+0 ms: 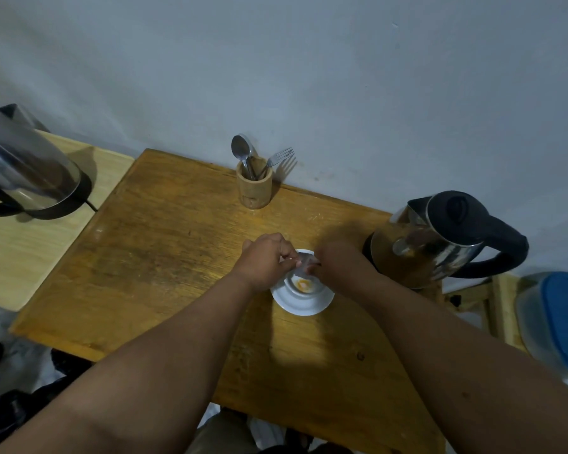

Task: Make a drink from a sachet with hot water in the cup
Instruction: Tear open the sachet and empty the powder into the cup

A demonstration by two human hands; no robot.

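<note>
A small silvery sachet (304, 261) is being pinched between both hands right over the cup (304, 286), roughly dead centre of the table (164, 250). The left hand (269, 257) is being closed on the sachet's 9 o'clock edge, and the right hand (336, 265) on its 3 o'clock edge, but that one is being smeared by motion blur so the fingers can't really be made out. Most of the sachet is being hidden by the fingers too. A bit of orange powder (303, 284) is being shown inside the white cup, which is being carried on a white saucer (304, 306); the far rim is being covered by the hands. At 3 o'clock a steel kettle (440, 237) is being kept close by. At 12 o'clock a wooden holder (254, 188) with a spoon (241, 150) and fork (277, 157) is being parked against the wall. At 9 o'clock a second kettle (27, 172) is being cut off by the frame edge.
</note>
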